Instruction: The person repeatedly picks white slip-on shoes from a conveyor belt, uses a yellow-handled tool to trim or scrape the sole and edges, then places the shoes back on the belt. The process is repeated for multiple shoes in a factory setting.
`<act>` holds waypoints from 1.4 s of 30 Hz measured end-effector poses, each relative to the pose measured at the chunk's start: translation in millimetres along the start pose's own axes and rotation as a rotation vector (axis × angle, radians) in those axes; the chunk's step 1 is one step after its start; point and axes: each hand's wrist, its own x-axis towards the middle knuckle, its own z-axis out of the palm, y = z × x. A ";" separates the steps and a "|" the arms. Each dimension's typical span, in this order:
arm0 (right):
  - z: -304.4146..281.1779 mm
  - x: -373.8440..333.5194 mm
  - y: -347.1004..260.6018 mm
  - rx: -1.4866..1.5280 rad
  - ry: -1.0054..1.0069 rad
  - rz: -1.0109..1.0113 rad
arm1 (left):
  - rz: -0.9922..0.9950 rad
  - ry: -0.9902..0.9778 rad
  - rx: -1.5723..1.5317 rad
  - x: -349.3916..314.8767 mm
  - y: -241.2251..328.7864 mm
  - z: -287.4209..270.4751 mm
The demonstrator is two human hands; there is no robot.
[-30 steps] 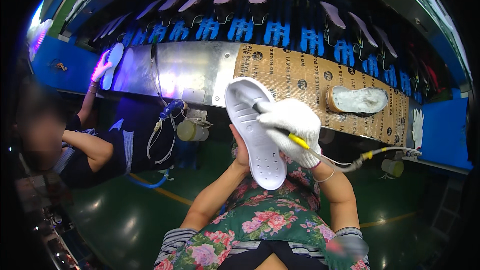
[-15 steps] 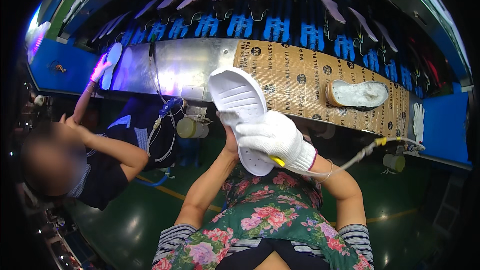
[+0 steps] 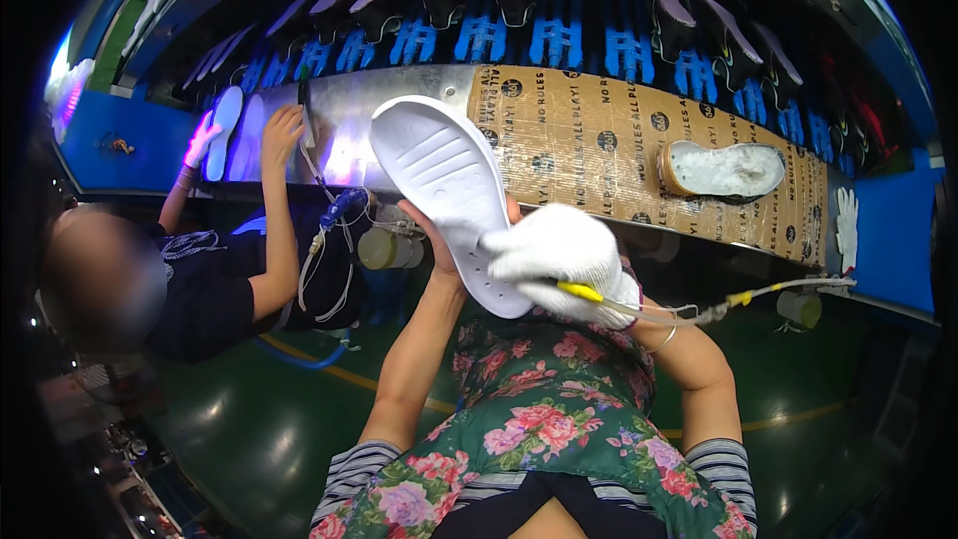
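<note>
And the bare left hand [image 3: 440,252] is clasping the white sole [image 3: 439,172] from beneath, fingertips showing past its far edge, the sole slanting up and leftward above it! Over the sole's lower half, the gloved right hand [image 3: 564,258] is curling snugly around a yellow-banded tool [image 3: 581,290].

Overall: mixed light, brightest around the middle, dim toward the rim
Metal bench top [image 3: 349,125]: violet-white glare on its left stretch
Co-worker's far hand [image 3: 203,140]: washed in pink-violet light
White sole [image 3: 439,165]: bright, ridges picked out by soft grey shading
Gloved right hand [image 3: 564,250]: pale, fine texture faint
Blue clamps [image 3: 554,43]: vivid against near-black shadow
Green floor [image 3: 309,409]: dark, with blurry reflections
Co-worker's head [image 3: 105,279]: heavily blurred
Fisheye rim: edges bowed, corners black
</note>
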 end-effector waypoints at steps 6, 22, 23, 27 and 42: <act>23.7 -17.2 -1.4 -0.041 -0.057 -0.125 | -0.028 0.046 -0.008 8.0 -0.1 8.9; 19.1 -17.5 1.2 -0.192 -0.020 -0.085 | 0.062 -0.251 -0.081 37.7 21.1 -27.7; 24.7 -22.3 -5.3 -0.198 -0.016 -0.098 | 0.038 -0.294 -0.056 40.9 23.9 -29.3; 21.9 -20.4 -5.7 0.328 -0.048 -0.046 | -0.030 -0.348 -0.057 49.2 38.0 -33.7; 22.5 -25.8 -3.0 -0.016 -0.036 -0.007 | -0.468 -0.335 0.081 69.1 40.8 -7.4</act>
